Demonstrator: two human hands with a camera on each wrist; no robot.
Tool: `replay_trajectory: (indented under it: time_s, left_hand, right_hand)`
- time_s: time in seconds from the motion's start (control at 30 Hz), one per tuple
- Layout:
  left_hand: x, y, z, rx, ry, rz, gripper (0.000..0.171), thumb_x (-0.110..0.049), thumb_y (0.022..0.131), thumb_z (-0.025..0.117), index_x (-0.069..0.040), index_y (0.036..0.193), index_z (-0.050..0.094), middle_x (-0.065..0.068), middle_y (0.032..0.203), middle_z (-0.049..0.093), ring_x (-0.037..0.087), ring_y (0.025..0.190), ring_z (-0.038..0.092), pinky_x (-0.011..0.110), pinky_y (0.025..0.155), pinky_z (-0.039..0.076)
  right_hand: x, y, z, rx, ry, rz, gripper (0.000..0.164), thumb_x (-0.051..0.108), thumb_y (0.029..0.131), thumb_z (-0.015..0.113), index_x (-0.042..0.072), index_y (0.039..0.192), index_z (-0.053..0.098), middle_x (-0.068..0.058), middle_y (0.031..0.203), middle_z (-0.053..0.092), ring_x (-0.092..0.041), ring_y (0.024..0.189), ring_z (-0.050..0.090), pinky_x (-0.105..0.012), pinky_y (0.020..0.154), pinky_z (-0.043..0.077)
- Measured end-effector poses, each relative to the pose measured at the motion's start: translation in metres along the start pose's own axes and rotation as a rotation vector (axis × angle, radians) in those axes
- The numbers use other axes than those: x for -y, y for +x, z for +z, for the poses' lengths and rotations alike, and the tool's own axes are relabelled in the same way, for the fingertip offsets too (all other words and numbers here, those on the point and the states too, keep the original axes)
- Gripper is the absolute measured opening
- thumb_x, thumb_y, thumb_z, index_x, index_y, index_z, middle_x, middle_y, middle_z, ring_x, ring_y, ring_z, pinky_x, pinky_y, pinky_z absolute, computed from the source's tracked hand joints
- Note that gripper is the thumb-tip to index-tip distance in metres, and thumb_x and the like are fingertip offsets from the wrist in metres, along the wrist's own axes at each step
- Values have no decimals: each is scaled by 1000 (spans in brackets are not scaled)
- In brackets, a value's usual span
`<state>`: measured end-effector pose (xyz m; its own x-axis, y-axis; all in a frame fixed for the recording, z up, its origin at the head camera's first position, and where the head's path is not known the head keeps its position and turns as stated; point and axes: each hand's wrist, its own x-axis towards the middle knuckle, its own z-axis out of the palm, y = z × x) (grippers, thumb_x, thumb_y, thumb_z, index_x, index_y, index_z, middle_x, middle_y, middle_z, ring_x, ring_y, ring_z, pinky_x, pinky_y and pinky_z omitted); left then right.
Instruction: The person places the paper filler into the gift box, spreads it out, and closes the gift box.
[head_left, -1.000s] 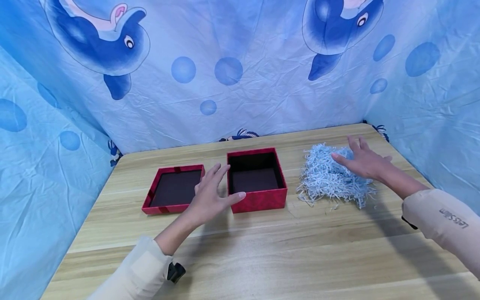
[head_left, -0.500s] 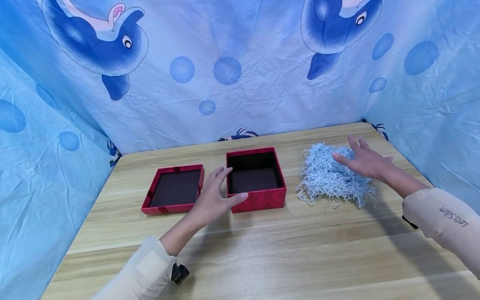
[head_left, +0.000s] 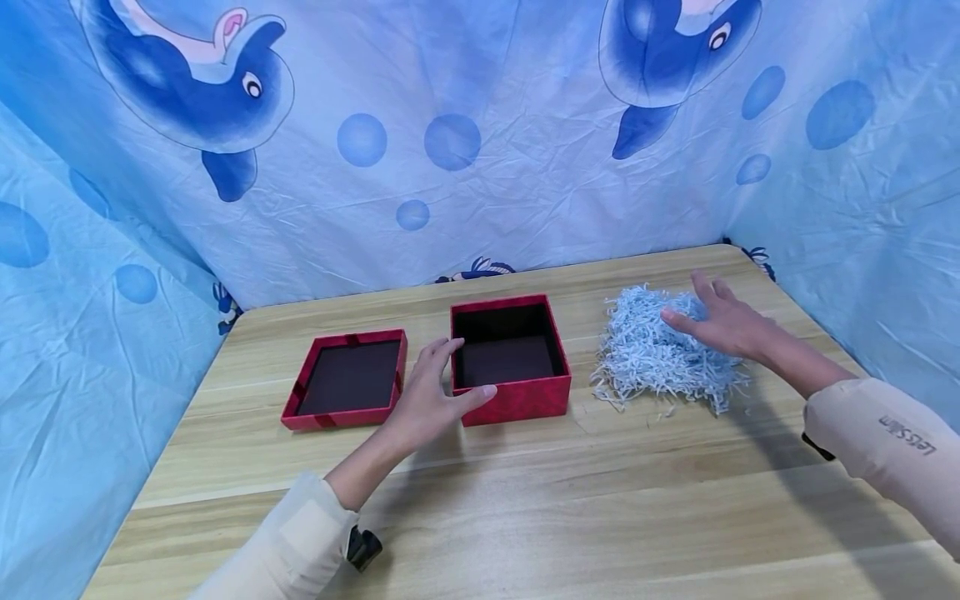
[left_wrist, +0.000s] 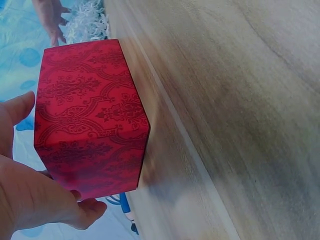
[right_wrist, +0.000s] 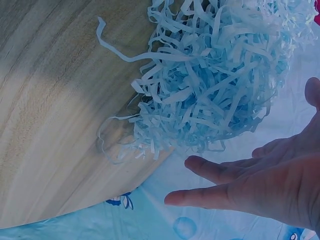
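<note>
The pale blue shredded paper (head_left: pixel 645 354) sits heaped toward the right of the table (head_left: pixel 585 508); it looks feather-light, soft and springy, apt to shed strands, so a loose scoop from low at its sides should suit. At its right side hangs the right hand (head_left: pixel 726 325), fingers spread, grasping nothing. Left of the heap stands a stiff-looking red box (head_left: pixel 525 402), dark lining showing inside, best held by its walls; the left hand (head_left: pixel 423 406), spread and unclenched, is at its near left corner, contact unclear. Farther left, a shallow red lid (head_left: pixel 337 419) lies hollow side up, dark within.

Head view downward, wrist views close
</note>
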<state>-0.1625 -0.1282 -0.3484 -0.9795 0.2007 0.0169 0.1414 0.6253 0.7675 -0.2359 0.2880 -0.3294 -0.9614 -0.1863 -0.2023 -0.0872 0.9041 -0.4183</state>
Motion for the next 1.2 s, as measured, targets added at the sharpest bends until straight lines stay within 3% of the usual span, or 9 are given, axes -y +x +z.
replay_trajectory:
  time_s: [0.2, 0.6, 1.0, 1.2]
  left_hand:
    - [1, 0, 2, -11, -42, -13, 82, -49, 82, 72, -24, 148, 32, -1, 152, 26, 21, 137, 27, 52, 106, 37]
    - [5, 1, 8, -84, -155, -56, 78, -44, 82, 74, -27, 146, 33, 0, 151, 29, 29, 134, 37, 47, 97, 48]
    - [5, 3, 9, -77, -207, -49, 82, -41, 81, 76, -22, 148, 32, -2, 151, 29, 28, 134, 36, 46, 96, 48]
    - [5, 3, 10, -78, -205, -53, 80, -40, 81, 77, -25, 146, 33, -2, 150, 29, 26, 134, 36, 45, 97, 48]
  right_hand:
    - [-3, 2, 3, -11, 16, -20, 97, 64, 95, 36, 7, 148, -22, -40, 148, -17, -66, 129, 1, -80, 93, 13]
    - [-8, 5, 7, -53, 50, -72, 99, 61, 94, 43, 8, 150, -18, -35, 151, -17, -58, 136, -6, -78, 98, 9]
    - [-9, 9, 6, -107, 72, -143, 98, 55, 94, 52, 10, 152, -13, -23, 157, -14, -47, 141, -10, -74, 103, 6]
    - [-14, 9, 7, -95, 130, -185, 99, 49, 92, 59, 14, 153, -12, -22, 157, -13, -44, 143, -12, -74, 104, 4]
